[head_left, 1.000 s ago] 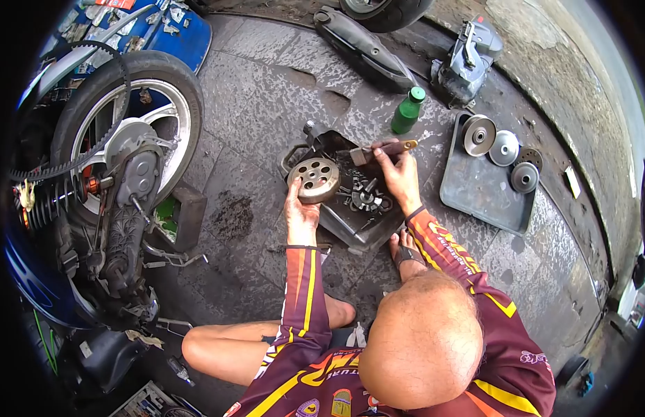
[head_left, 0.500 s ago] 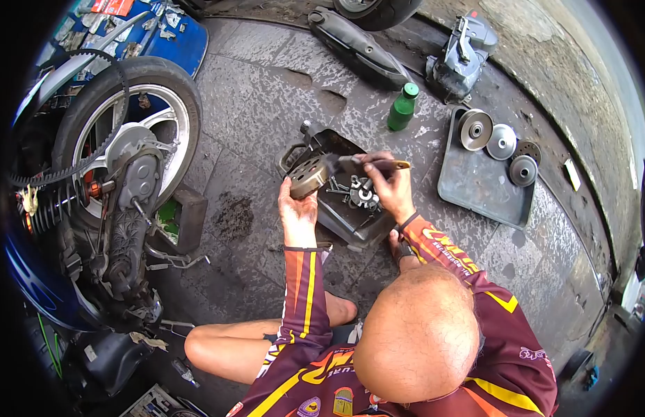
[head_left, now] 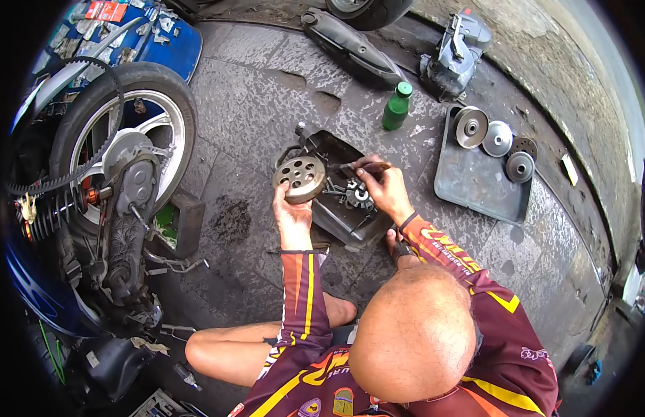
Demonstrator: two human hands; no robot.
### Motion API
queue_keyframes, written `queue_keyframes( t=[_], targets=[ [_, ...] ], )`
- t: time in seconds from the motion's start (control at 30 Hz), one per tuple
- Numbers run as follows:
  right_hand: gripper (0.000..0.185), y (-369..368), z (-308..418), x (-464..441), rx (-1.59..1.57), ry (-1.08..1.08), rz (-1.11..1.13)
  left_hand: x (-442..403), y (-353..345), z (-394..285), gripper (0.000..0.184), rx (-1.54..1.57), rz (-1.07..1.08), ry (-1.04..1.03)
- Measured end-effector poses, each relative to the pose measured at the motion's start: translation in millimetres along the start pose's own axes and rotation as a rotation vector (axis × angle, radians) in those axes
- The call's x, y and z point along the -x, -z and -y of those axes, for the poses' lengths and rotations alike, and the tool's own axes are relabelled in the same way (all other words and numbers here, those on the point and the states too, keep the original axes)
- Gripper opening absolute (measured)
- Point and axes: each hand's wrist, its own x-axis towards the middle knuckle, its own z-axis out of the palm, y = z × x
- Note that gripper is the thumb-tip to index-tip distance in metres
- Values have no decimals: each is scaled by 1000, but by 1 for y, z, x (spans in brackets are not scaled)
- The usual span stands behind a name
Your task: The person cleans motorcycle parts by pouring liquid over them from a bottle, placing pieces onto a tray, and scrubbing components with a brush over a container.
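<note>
My left hand (head_left: 293,217) is closed around the lower rim of a round clutch bell (head_left: 299,176). Its drilled face is turned up toward the camera. My right hand (head_left: 388,191) grips a brush (head_left: 380,167) by the handle, with its dark end pointing left at the bell and a small gap between them. Beneath both hands lies a black plastic pan (head_left: 331,144), holding a toothed metal part (head_left: 359,194) and several bolts.
A green bottle (head_left: 397,108) stands beyond the pan. On the right, a grey tray (head_left: 468,198) bears several pulley discs. A scooter wheel (head_left: 185,132) and engine case (head_left: 137,182) occupy the left. A long dark cover (head_left: 350,48) and a grey housing (head_left: 453,59) lie at the back.
The clutch bell has tilted so that its holed face shows more fully. My right hand has turned, and the brush handle's yellow end shows less.
</note>
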Motion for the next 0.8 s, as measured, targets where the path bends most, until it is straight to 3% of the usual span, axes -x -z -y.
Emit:
queue_keyframes(
  t=[0.07, 0.2, 0.27, 0.33, 0.37, 0.43, 0.47, 0.6, 0.7, 0.8],
  targets=[
    [12, 0, -29, 6, 113, 64, 66, -1, 4, -2, 43, -50, 54, -64],
    [52, 23, -14, 24, 277, 273, 310, -6, 11, -8, 38, -97, 94, -96],
    [51, 50, -13, 19, 162, 3, 42, -2, 7, -8, 39, -71, 112, -123],
    [60, 60, -34, -8, -52, -111, -307, -3, 10, -7, 43, -81, 185, -80],
    [60, 64, -53, -20, -57, -96, -305, -2, 8, -5, 43, -53, 190, -59],
    [83, 64, -98, -40, 283, -78, -294, -3, 7, 2, 42, -39, 242, -41],
    [94, 60, -105, -49, 271, -82, -291, -2, 7, 5, 40, -51, 245, -57],
    [93, 41, -125, -80, 266, -70, -374, 9, 0, 5, 40, -160, 325, -149],
    [81, 39, -124, -90, 360, -215, -428, 16, -3, 4, 46, -174, 289, -104],
    [74, 54, -136, -95, 460, -54, -328, 5, 13, 9, 41, -197, 274, -100]
  ],
)
